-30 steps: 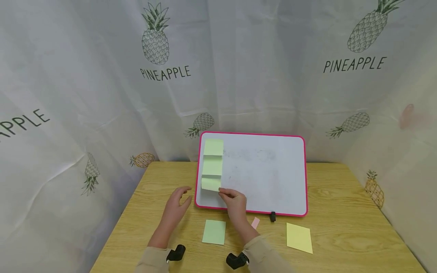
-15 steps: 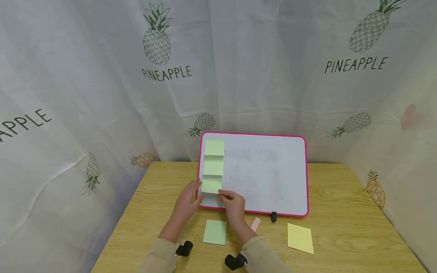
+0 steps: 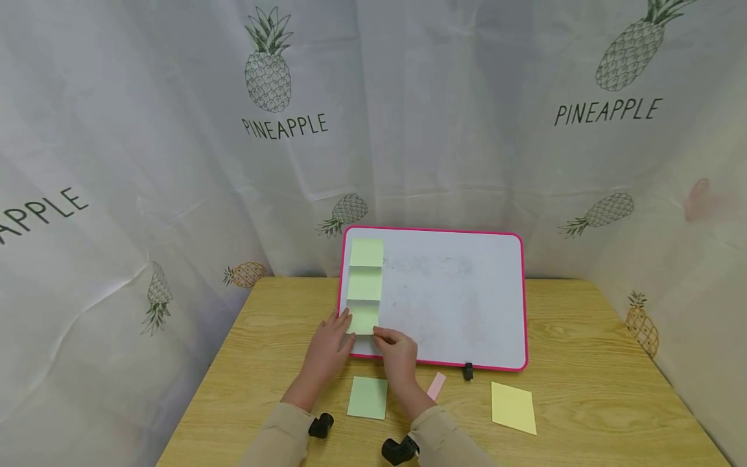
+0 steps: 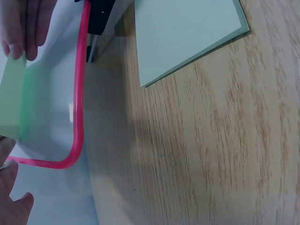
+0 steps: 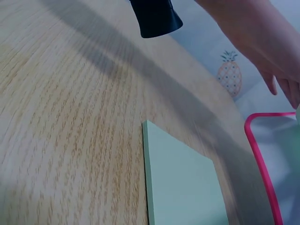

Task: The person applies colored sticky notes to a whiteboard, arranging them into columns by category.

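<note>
Three pale green sticky notes run down the left side of a pink-framed whiteboard (image 3: 455, 298). My right hand (image 3: 399, 353) pinches the lower right corner of the lowest sticky note (image 3: 364, 320) between thumb and fingertips. At that note's left edge, my left hand (image 3: 328, 344) lies with fingers extended and thumb apart, fingertips touching the paper. In the left wrist view the sticky note (image 4: 11, 98) stands away from the board at its free edge, casting a green tint behind it. The middle note (image 3: 365, 283) and top note (image 3: 367, 252) hang above.
On the wooden table (image 3: 589, 363) before the board lie a green sticky-note pad (image 3: 367, 397), a pink strip (image 3: 436, 386) and a yellow sticky-note pad (image 3: 513, 408). A small black piece (image 3: 468, 371) sits at the board's lower edge. A pineapple-print curtain (image 3: 432, 130) hangs behind.
My left hand has moved right and up from beside the board to the lowest note's left edge. My right hand has drawn that note's corner slightly down, and the note now looks flatter.
</note>
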`<state>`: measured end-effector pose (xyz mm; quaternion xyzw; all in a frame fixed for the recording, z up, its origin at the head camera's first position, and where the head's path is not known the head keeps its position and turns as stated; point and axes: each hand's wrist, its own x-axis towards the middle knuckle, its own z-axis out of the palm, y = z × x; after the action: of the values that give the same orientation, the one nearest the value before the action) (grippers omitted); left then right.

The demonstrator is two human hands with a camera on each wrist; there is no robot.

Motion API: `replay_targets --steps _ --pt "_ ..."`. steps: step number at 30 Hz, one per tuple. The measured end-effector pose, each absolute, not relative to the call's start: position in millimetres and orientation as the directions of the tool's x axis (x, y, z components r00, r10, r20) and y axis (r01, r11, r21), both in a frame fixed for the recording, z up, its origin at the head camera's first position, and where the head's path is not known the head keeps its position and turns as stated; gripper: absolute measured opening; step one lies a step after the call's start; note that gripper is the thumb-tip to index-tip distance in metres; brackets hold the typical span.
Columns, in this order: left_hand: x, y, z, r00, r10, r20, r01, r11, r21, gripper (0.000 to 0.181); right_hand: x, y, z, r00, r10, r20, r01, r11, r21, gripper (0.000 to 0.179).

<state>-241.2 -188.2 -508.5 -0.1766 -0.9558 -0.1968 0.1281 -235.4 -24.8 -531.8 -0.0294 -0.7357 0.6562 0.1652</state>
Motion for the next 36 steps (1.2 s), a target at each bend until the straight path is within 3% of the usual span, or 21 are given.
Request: replay_targets --steps 10,18,23,29,36 --pt "-241 -187 -506 -0.901 0.277 0.334 0.387 0.863 0.326 0.05 -232 -26 -537 -0.954 0.214 0.208 -0.179 0.15 -0.972 0.01" --pt "-245 -183 -509 -0.893 0.283 0.349 0.356 0.92 0.165 0.051 -236 -15 -538 -0.918 0.108 0.381 -0.344 0.259 -0.903 0.019" --pt "-247 -184 -516 -0.891 0.293 0.347 0.348 0.931 0.106 0.054 -246 -5 -528 -0.902 -0.103 0.42 -0.429 0.335 -0.839 0.032" --pt "-246 -186 -519 -0.878 0.306 0.368 0.365 0.925 0.102 0.053 -260 0 -517 -0.816 -0.402 0.414 -0.567 0.425 -0.705 0.049" --pt "-246 -187 -521 -0.874 0.308 0.377 0.379 0.916 0.129 0.051 -273 1 -513 -0.764 -0.554 0.33 -0.63 0.532 -0.566 0.065"
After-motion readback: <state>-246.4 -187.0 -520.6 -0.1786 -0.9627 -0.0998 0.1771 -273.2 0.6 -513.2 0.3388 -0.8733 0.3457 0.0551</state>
